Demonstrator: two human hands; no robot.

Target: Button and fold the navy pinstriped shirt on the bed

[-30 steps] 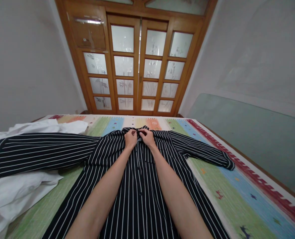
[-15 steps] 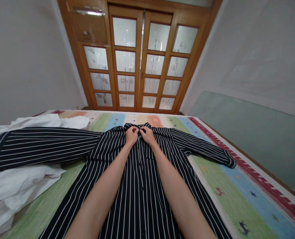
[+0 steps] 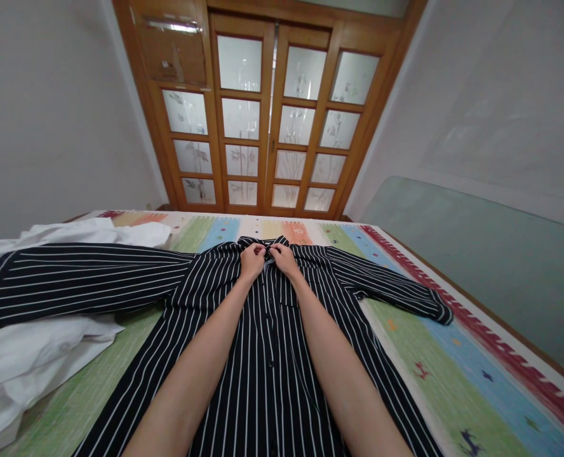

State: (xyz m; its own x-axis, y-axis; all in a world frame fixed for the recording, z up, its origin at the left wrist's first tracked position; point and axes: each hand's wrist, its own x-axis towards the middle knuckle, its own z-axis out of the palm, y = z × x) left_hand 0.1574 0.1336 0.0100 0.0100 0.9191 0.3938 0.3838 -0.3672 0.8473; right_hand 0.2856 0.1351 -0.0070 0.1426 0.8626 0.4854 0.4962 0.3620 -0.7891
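Head view, and straight ahead stand wooden doors with frosted panes, a brown board covering the upper part on the left, pale walls to either side. Along the right runs a grey-green panel, just beside a bright patterned cover striped in green, blue and red. Over on the left, a crumpled white cloth, and one long sleeve lies right across it, hiding its middle! The other sleeve slants out to the right over the cover. Centre stage, the black-and-white striped shirt, spread front up on the cover, collar at the far end, a dark button showing on its front. Both forearms reach over it and block parts of the chest. Now the hands, close together just below the collar! The left hand is curled, thumb and fingertips pinching the shirt's front edge; the right hand mirrors it, fingers bent in, gripping the cloth just beside. Neither is spread wide. Whether a button sits between those fingertips, I can't tell; it's too small and half hidden.
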